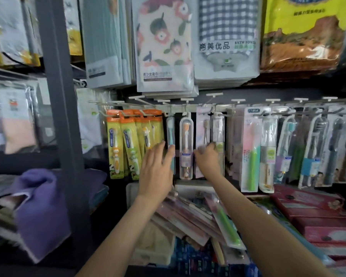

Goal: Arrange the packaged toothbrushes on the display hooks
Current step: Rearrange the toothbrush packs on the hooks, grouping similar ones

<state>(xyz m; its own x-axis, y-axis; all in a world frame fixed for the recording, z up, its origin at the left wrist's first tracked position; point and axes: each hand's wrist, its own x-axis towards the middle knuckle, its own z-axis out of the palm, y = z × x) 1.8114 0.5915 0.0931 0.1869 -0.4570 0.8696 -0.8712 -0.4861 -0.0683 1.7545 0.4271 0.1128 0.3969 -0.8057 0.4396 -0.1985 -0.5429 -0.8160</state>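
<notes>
Packaged toothbrushes hang from a row of white display hooks (185, 108). My left hand (157, 168) reaches up with straight fingers touching a slim clear pack with a teal toothbrush (170, 134). Beside it hangs a clear case with an orange-bristled brush (186, 144). My right hand (208, 160) has its fingers curled round the lower part of a clear toothbrush pack (218, 132) that hangs from a hook, in front of a pink-backed pack (202, 126). Orange-and-yellow children's toothbrush packs (126, 140) hang at the left.
A heap of loose toothbrush packs (198, 216) lies on the shelf below my arms. Red boxes (318, 214) are stacked at the right, folded purple towels (38, 206) at the left. Packaged towels (164, 47) hang above. A grey upright post (62, 96) stands left.
</notes>
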